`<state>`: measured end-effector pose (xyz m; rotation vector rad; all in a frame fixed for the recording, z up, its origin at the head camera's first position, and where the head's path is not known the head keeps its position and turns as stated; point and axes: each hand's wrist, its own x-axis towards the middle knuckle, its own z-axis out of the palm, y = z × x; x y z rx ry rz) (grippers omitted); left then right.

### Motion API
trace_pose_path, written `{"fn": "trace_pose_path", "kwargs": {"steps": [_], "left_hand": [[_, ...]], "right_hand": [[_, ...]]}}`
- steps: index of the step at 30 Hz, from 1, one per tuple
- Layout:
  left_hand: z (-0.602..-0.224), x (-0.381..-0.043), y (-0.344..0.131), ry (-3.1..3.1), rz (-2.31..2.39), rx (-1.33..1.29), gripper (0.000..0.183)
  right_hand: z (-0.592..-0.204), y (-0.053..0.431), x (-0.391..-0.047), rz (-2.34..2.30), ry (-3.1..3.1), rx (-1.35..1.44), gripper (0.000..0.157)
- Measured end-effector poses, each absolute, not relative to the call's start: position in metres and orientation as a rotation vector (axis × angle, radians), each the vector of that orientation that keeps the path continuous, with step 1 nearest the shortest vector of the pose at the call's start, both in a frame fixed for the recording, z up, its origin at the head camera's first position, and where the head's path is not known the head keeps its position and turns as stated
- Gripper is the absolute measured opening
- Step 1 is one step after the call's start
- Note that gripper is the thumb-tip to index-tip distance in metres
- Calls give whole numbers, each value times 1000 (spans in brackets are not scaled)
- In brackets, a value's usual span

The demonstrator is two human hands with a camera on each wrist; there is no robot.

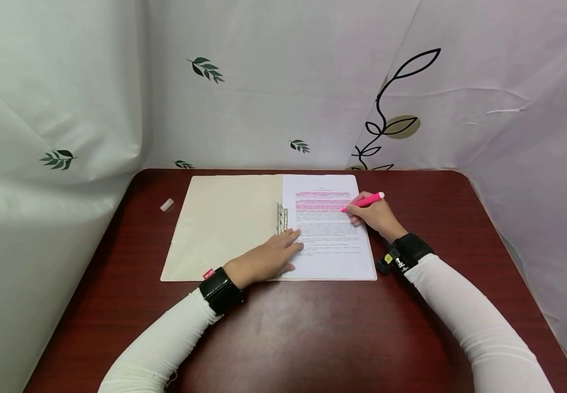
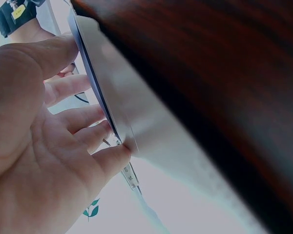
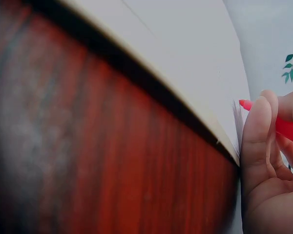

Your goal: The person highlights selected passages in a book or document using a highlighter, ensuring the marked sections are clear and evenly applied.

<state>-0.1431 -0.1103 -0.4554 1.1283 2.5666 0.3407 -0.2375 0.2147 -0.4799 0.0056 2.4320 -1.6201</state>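
Observation:
My right hand (image 1: 373, 214) holds a pink highlighter (image 1: 368, 200) like a pen, its tip at the right end of a text line on the printed sheet (image 1: 328, 266). Pink marking covers several lines in the upper part of that page. In the right wrist view the highlighter (image 3: 289, 129) shows between thumb and fingers, tip toward the paper. The sheet lies on the right side of an open cream folder (image 1: 224, 229) with a metal clip (image 1: 282, 218) at its spine. My left hand (image 1: 267, 256) rests with fingers spread over the page's lower left, just below the clip.
A small white piece (image 1: 167, 204), perhaps an eraser, lies left of the folder. Everything rests on a dark red-brown table (image 1: 283, 338). White cloth (image 1: 264, 98) with leaf prints hangs behind the table and along both sides.

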Motion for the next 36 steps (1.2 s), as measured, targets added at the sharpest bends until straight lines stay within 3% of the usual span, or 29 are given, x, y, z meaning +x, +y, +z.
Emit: {"fn": "trace_pose_path", "kwargs": {"steps": [36], "left_hand": [[-456, -142, -110, 2578, 341, 1124, 56]], "right_hand": [[-483, 227, -238, -1730, 2333, 6, 22]]}}
